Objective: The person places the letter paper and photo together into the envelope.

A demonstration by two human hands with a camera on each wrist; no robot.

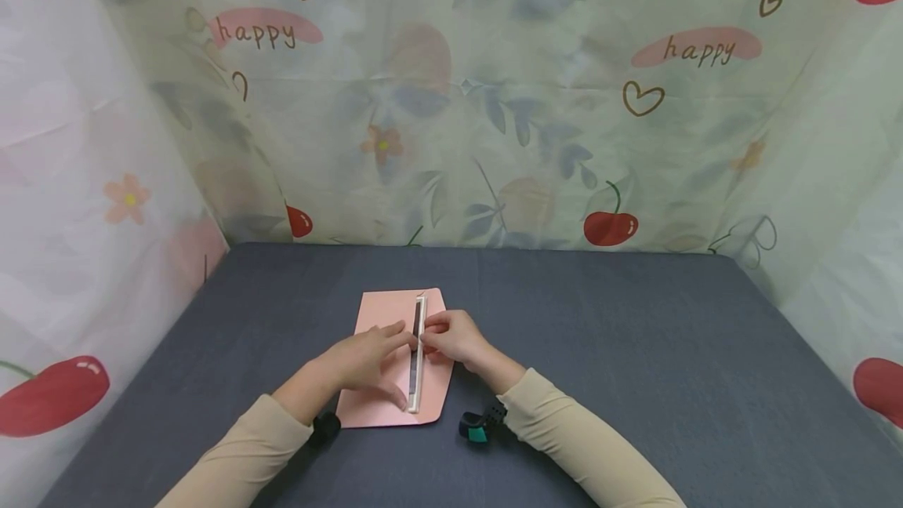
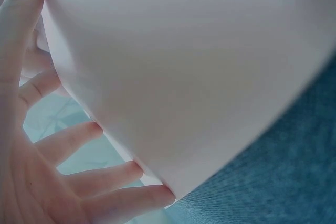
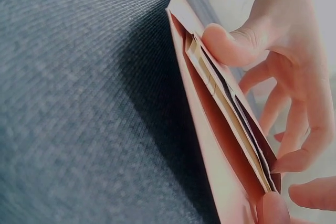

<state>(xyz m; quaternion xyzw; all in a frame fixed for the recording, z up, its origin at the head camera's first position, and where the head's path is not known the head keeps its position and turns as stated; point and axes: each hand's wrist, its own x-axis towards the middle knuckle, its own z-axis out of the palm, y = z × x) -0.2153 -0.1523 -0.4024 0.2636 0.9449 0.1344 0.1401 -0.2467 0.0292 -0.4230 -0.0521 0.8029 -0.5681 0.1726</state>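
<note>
A pink envelope (image 1: 384,308) lies on the dark cloth with its long mouth and flap to the right. Inside the gaping mouth shows a cream and dark paper stack (image 3: 239,116). My left hand (image 1: 360,363) holds the upper panel along the mouth, its thumb near the close end. In the left wrist view, its fingertips (image 2: 137,169) touch the panel's edge. Across from it, my right hand (image 1: 458,335) grips at the mouth with curled fingers. Its thumb (image 3: 273,208) covers the stack's far end; how much of the stack it pinches is hidden.
Dark grey cloth (image 1: 600,351) covers the table around the envelope. A black device with a teal patch (image 1: 478,435) sits under my right wrist, and another black piece (image 1: 326,427) by my left. Printed curtains (image 1: 451,100) surround the table.
</note>
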